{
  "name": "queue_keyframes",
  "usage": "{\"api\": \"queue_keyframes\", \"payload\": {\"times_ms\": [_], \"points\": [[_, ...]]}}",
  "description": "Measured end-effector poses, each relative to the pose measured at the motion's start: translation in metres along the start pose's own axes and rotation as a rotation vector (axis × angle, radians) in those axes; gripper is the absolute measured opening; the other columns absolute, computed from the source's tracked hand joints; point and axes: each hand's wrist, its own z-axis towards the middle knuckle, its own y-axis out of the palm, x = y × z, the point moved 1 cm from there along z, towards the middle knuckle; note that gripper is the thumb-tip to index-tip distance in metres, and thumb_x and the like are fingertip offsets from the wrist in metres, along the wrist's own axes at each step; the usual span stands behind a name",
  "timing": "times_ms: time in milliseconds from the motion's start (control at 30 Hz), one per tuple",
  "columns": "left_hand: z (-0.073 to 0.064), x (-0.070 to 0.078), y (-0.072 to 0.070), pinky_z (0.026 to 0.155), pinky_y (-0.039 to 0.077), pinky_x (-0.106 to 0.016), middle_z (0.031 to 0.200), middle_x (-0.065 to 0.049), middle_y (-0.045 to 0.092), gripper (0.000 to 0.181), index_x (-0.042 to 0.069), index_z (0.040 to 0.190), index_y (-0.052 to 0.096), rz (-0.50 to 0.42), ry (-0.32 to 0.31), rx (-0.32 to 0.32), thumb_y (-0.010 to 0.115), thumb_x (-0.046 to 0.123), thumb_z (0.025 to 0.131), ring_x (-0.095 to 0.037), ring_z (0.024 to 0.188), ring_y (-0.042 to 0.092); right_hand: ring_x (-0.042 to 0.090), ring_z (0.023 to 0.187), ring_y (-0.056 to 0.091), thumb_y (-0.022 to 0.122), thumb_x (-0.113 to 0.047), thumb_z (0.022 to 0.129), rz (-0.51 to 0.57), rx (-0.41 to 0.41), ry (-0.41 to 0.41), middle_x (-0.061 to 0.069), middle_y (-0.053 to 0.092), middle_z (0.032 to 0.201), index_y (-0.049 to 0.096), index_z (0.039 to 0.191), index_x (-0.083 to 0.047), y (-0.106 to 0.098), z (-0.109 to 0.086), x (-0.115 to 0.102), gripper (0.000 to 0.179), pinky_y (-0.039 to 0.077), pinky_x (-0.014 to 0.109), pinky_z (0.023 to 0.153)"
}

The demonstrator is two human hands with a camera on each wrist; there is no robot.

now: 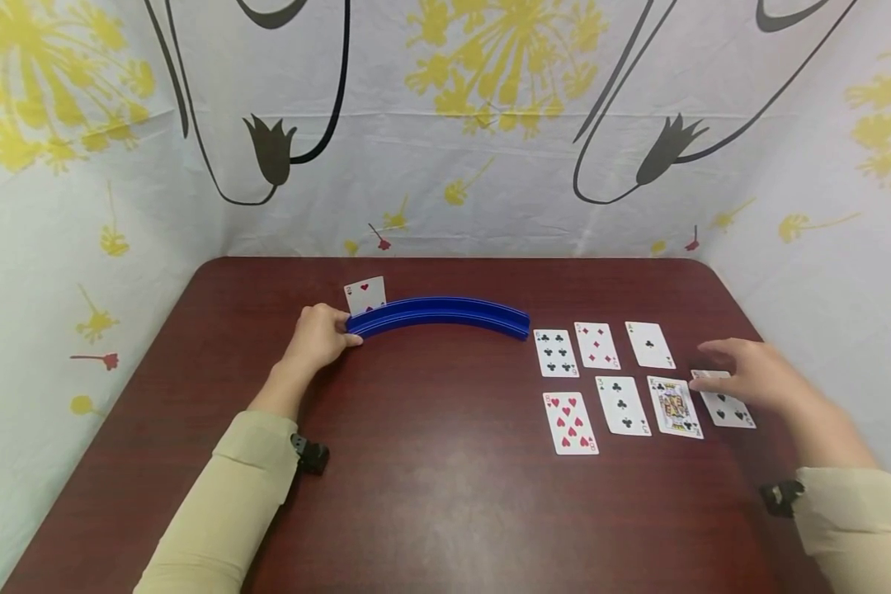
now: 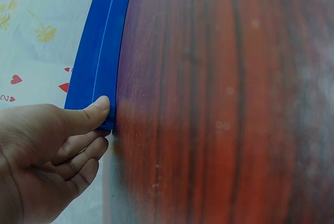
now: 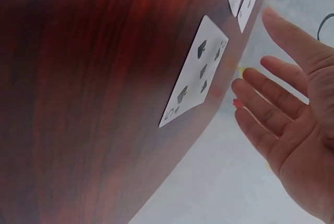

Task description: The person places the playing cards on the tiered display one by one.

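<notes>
My left hand (image 1: 310, 340) pinches the left end of a blue curved playing card holder (image 1: 438, 310), which lies near the back of the table. In the left wrist view the thumb lies on top of the blue holder (image 2: 96, 51) and the other fingers are curled below its end. A two of hearts (image 1: 365, 294) leans up behind the holder's left part, its lower edge hidden. At the right, my right hand (image 1: 761, 375) hovers with spread fingers over the five of spades (image 1: 728, 410). The right wrist view shows this card (image 3: 195, 72) flat on the table, apart from the fingers.
To the right of the holder, loose cards lie face up in two rows. They include a six of clubs (image 1: 556, 353), a king (image 1: 674, 406), a three of clubs (image 1: 624, 404) and a red hearts card (image 1: 570, 422). The brown table (image 1: 431, 495) meets patterned cloth (image 1: 445, 223) behind.
</notes>
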Motion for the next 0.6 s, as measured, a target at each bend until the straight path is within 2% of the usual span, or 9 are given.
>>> {"api": "queue_keyframes", "payload": {"times_ms": [133, 267, 467, 600], "points": [[0.0004, -0.0008, 0.0002, 0.095, 0.054, -0.048, 0.114, -0.025, 0.071, 0.042, -0.006, 0.127, 0.068, 0.002, -0.002, -0.003, 0.078, 0.013, 0.091, -0.033, 0.104, 0.068, 0.052, 0.107, 0.060, 0.093, -0.038, 0.068, -0.020, -0.060, 0.013, 0.032, 0.067, 0.113, 0.064, 0.119, 0.012, 0.0005, -0.0031, 0.0022, 0.077, 0.047, 0.062, 0.087], [0.0005, -0.0008, -0.0001, 0.095, 0.054, -0.048, 0.114, -0.025, 0.071, 0.042, -0.006, 0.127, 0.067, -0.003, -0.004, -0.005, 0.077, 0.013, 0.091, -0.033, 0.104, 0.068, 0.053, 0.107, 0.059, 0.093, -0.041, 0.066, -0.037, -0.098, 0.038, 0.033, 0.066, 0.113, 0.063, 0.120, 0.012, 0.0021, -0.0053, 0.0035, 0.082, 0.047, 0.063, 0.088], [0.0009, -0.0013, 0.0004, 0.096, 0.053, -0.049, 0.117, -0.026, 0.070, 0.044, -0.007, 0.129, 0.066, -0.008, -0.009, -0.007, 0.077, 0.013, 0.092, -0.034, 0.107, 0.068, 0.054, 0.106, 0.058, 0.094, -0.043, 0.064, -0.054, -0.110, 0.062, 0.036, 0.064, 0.111, 0.062, 0.119, 0.016, 0.0054, -0.0064, 0.0053, 0.087, 0.046, 0.065, 0.089], [0.0009, -0.0012, 0.0007, 0.097, 0.053, -0.050, 0.119, -0.028, 0.068, 0.046, -0.008, 0.131, 0.064, -0.004, -0.010, -0.008, 0.077, 0.013, 0.092, -0.036, 0.110, 0.067, 0.055, 0.107, 0.057, 0.095, -0.041, 0.063, -0.048, -0.079, 0.055, 0.036, 0.064, 0.112, 0.062, 0.119, 0.015, 0.0045, -0.0079, 0.0087, 0.086, 0.045, 0.065, 0.089]]}}
